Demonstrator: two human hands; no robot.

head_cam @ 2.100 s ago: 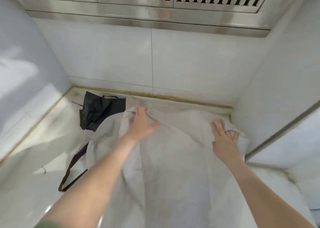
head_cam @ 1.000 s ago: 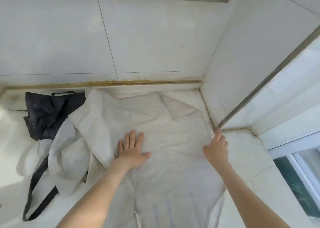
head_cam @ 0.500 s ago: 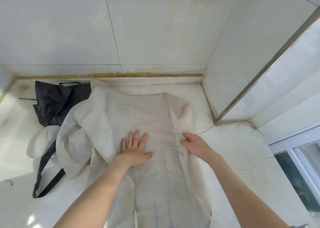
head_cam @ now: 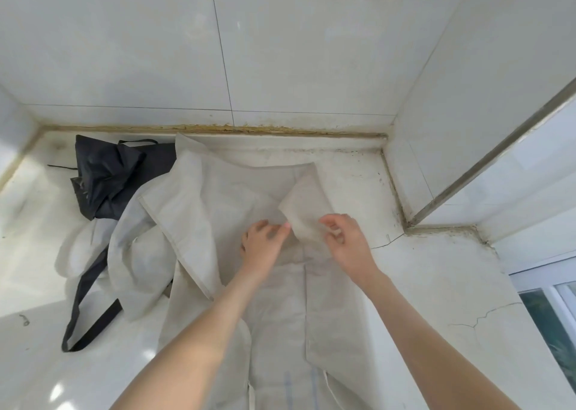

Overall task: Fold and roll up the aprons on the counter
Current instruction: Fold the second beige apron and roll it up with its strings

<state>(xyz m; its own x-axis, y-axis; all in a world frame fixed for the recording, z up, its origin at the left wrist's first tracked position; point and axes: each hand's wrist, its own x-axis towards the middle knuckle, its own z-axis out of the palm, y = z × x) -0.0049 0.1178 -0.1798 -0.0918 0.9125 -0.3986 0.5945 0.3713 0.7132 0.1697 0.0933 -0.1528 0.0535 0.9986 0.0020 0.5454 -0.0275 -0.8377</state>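
— Linen-beige apron (head_cam: 280, 316) spread down the middle of the frame on the pale counter (head_cam: 436, 285), right side now doubled inward. Different from half a second back?

— Yes: left hand (head_cam: 263, 244) no longer flat with fingers splayed on the cloth; raised instead, fingers (head_cam: 276, 232) curled, seemingly pinching the near-left corner of the upper flap (head_cam: 304, 204). Likewise right hand (head_cam: 346, 241), thumb and fingertips pinching that flap's near-right edge.

— Meaning for the job?

— Lengthwise fold on the right laid in (edge visible running down the lower centre); top flap being squared up. Early going, probably: left side still bunched toward centre-left, no rolling begun.

— And the other one?

— Untouched, by the look of it: black apron (head_cam: 106, 176) crumpled at upper left, strap trailing to lower left.
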